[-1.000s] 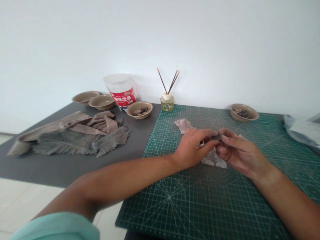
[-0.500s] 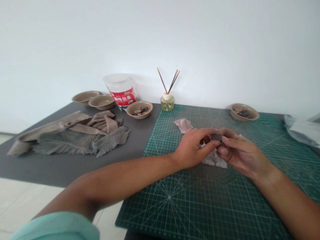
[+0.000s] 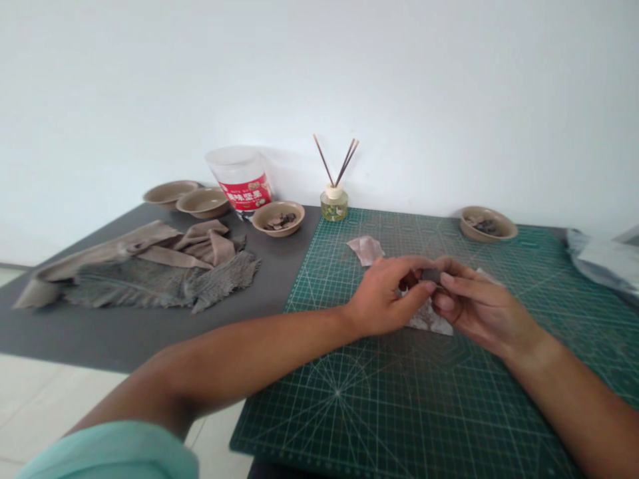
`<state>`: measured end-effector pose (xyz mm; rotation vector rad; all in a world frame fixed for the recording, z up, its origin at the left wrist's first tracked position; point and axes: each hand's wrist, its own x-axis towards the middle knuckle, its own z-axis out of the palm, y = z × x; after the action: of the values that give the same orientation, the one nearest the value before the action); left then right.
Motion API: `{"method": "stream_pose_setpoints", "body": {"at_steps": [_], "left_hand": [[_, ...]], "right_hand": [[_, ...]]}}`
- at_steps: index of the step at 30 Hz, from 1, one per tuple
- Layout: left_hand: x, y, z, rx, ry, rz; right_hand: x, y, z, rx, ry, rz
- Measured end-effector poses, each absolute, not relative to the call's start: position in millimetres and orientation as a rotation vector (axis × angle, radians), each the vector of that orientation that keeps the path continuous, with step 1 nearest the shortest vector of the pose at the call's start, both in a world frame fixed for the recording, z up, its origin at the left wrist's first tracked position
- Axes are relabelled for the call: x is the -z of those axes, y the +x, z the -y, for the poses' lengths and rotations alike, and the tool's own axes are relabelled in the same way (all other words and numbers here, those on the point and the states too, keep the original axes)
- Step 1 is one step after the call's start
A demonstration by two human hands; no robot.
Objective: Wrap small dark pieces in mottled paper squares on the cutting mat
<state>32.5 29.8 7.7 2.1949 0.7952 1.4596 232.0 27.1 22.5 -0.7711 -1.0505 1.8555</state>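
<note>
Between the fingertips of both hands is a small, flat, dark grey disc (image 3: 431, 275), too small to name more exactly. My left hand (image 3: 387, 293) pinches it from the left, thumb in front. From the right, the thumb and fingers of my right hand (image 3: 482, 306) close on its other edge. Below them a whitish, stained sheet (image 3: 429, 318) lies on the green cutting mat (image 3: 399, 399), partly hidden by the hands. A crumpled pinkish-white wipe (image 3: 366, 250) rests on the mat just beyond my left hand.
Small dark and brown pieces fill part of a right bowl (image 3: 509, 233) and a left bowl (image 3: 279, 233). Two more bowls (image 3: 202, 203), a clear tub (image 3: 244, 189) and a reed diffuser (image 3: 334, 205) stand behind. A grey-brown cloth (image 3: 134, 276) lies left, a plastic bag (image 3: 609, 266) right.
The disc has tipped a little between my fingers and now shows a narrower face. Both hands stay in nearly the same place.
</note>
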Motion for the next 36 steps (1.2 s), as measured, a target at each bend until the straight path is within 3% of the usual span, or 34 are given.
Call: {"method": "stream_pose_setpoints", "body": {"at_steps": [36], "left_hand": [[-1.7, 34.7, -31.0, -1.470, 2.178, -0.812]], "right_hand": [[-22.6, 232.0, -25.7, -1.874, -0.760, 1.040]]}}
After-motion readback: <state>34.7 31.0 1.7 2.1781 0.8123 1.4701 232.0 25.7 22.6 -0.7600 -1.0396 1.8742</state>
